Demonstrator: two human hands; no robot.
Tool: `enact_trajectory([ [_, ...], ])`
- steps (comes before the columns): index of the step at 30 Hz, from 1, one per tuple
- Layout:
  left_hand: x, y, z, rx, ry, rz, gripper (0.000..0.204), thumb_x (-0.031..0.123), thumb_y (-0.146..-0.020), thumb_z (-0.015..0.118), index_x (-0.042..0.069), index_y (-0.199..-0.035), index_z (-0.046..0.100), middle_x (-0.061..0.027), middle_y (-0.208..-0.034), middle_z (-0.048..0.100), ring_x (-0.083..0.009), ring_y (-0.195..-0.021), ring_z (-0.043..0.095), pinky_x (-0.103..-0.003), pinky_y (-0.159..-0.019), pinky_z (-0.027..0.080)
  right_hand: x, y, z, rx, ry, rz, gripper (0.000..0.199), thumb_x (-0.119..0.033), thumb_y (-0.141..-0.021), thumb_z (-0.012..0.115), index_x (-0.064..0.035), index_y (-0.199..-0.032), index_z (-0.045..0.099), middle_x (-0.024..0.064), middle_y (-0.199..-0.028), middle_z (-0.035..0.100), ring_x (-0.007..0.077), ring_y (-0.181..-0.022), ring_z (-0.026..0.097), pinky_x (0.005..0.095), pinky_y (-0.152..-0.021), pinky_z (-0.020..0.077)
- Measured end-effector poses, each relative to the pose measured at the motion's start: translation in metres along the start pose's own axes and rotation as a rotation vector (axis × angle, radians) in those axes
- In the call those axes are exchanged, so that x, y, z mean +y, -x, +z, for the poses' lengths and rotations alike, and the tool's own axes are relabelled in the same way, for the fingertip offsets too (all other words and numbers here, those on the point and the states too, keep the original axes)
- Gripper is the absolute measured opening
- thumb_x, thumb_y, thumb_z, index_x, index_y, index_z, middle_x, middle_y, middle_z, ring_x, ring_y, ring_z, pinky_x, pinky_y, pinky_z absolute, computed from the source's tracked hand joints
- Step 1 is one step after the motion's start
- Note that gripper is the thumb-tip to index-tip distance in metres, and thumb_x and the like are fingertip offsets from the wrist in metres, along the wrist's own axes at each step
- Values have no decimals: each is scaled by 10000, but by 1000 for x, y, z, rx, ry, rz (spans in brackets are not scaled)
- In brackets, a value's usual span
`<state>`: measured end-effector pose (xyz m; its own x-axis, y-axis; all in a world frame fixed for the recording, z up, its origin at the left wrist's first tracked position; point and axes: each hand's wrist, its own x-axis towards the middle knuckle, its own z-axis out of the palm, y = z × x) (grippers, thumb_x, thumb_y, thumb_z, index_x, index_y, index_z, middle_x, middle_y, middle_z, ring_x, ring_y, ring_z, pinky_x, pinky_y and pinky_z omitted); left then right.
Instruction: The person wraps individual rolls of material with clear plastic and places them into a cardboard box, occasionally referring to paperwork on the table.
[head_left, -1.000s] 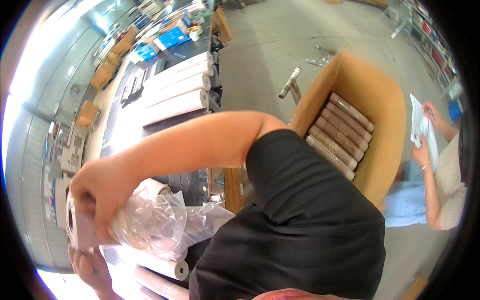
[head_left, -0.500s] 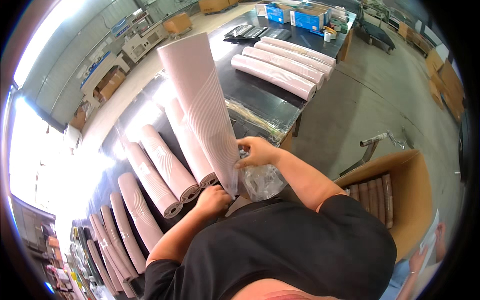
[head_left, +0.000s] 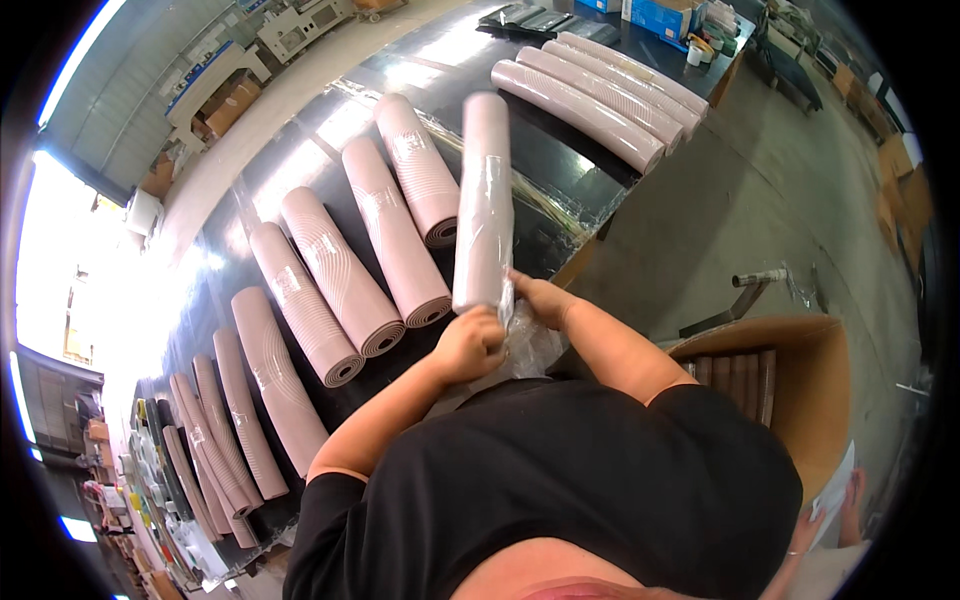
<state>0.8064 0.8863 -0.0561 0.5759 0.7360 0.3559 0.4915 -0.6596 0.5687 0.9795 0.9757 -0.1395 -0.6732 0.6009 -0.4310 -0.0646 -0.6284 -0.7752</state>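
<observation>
I can't see where the clear bag (head_left: 532, 345) ends, behind the black shirt (head_left: 570, 465); the larger blue box (head_left: 655, 17) (far table end) is cut off above.

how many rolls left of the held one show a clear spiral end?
4, leftward from the held roll: first roll, second roll, third roll, fourth roll. Ends of rolls farther left are hidden or too small to tell.

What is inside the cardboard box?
A row of brown rolls shows in the box. The black sleeve covers part of them; whatever is underneath cannot be seen.
</observation>
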Motion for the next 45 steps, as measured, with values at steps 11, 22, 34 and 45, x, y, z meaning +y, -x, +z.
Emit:
enact_trajectory([
  [11, 32, -33, 10, -245, 361, 80, 310, 38, -716, 749, 45, -623, 454, -104, -688, 492, -302, -693, 524, -390, -656, 442, 20, 18, -17, -397, -395, 206, 276, -246, -893, 600, -10, -989, 706, 87, -853, 700, 166, -804, 661, 337, -692, 534],
  [22, 9, 53, 7, -688, 141, -573, 367, 257, -848, 678, 4, -1101, 594, -168, -988, 658, -320, -955, 642, -401, -840, 503, -5, 26, -22, 469, 608, -476, 243, -158, -796, 533, 5, -930, 652, 187, -991, 647, 338, -950, 610, 393, -840, 455],
  [34, -6, -39, 91, 248, 1371, -682, 385, 105, -923, 597, -17, -1272, 492, -113, -1129, 630, -217, -1004, 633, -343, -841, 524, -129, 159, 72, 246, 908, -1343, 61, -14, -677, 498, 29, -686, 540, 142, -1073, 572, 293, -914, 496, 381, -854, 412],
  [45, -2, -111, 60, 456, 1204, -686, 232, 1, -891, 517, -17, -1122, 535, -91, -930, 606, -176, -770, 596, -288, -631, 473, -128, 232, 77, -197, 255, -1202, 132, -197, -621, 483, -86, -553, 506, 69, -706, 513, 220, -837, 423, 368, -920, 393],
])
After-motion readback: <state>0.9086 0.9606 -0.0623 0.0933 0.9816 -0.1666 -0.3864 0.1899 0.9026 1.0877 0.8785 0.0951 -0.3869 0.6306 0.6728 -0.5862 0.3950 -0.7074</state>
